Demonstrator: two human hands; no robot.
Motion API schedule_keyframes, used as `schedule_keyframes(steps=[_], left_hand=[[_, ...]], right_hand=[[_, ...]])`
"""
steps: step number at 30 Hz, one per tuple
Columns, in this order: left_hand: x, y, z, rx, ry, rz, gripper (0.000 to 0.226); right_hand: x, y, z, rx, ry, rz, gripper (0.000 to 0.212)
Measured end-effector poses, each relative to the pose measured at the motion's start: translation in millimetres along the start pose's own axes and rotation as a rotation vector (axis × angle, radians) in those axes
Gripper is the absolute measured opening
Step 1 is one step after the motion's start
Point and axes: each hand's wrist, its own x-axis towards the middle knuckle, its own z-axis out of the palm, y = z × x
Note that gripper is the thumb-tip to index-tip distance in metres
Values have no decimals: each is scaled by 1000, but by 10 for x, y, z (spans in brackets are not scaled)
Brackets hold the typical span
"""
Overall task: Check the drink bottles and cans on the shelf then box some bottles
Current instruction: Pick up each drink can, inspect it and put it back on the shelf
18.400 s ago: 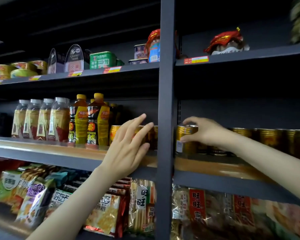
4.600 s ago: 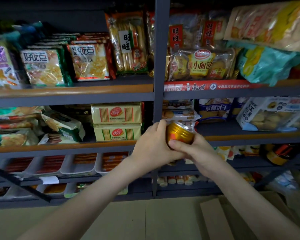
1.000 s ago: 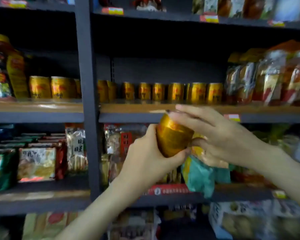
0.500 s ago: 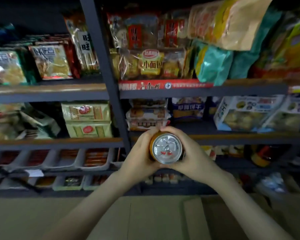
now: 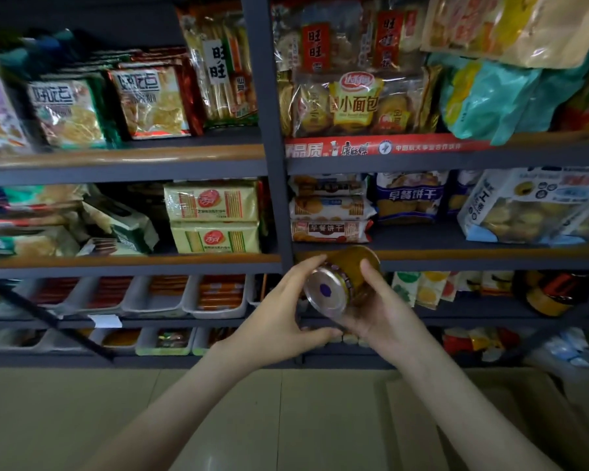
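As the left hand [image 5: 276,311] and right hand [image 5: 385,314] clasp it, the can [image 5: 325,292] sits between them (tilted)

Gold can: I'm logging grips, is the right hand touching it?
Touching. Head view shows the thumb of the right hand lying across the gold can, fingers curled underneath.

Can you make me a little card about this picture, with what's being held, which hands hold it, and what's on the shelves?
held thing: gold can, tipped on its side
end facing camera: silver, with a purple mark
left hand: grips the can
right hand: grips the can
behind: shelves full of snack packs
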Motion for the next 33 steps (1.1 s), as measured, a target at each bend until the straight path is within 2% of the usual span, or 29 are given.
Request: schedule_keyframes(steps=[3, 7, 11, 13, 17, 20, 23, 25, 27, 29, 31, 33], left_hand=[[6, -12, -2, 0, 47, 21, 83], [40, 13, 16, 45, 88, 11, 71], [15, 53, 46, 37, 166, -31, 68], [12, 53, 57, -25, 208, -86, 67], [8, 94, 91, -228, 305, -190, 62], [-6, 152, 112, -275, 268, -208, 61], [7, 117, 85, -91, 178, -179, 59], [9, 74, 53, 115, 168, -91, 64], [33, 64, 46, 377, 163, 46, 71], [59, 120, 81, 577, 106, 90, 78], [69, 125, 134, 509, 53, -3, 84], [51, 81, 163, 290, 82, -88, 85]], right_hand=[[57, 146, 48, 150, -21, 141, 70], [54, 238, 37, 198, 7, 266, 47], [7, 264, -37, 161, -14, 265, 58], [-15, 275, -58, 182, -39, 270, 70], [-52, 324, -86, 206, -128, 205, 79], [-72, 339, -78, 286, -109, 85, 61], [-92, 259, -63, 263, -17, -30, 43], [-107, 173, -60, 135, 25, -121, 37], [-116, 125, -56, -112, 70, -191, 50], [-139, 115, -2, -475, 168, -253, 65], [-173, 135, 56, -742, 229, -333, 68], [-211, 138, 36, -795, 166, -406, 73]])
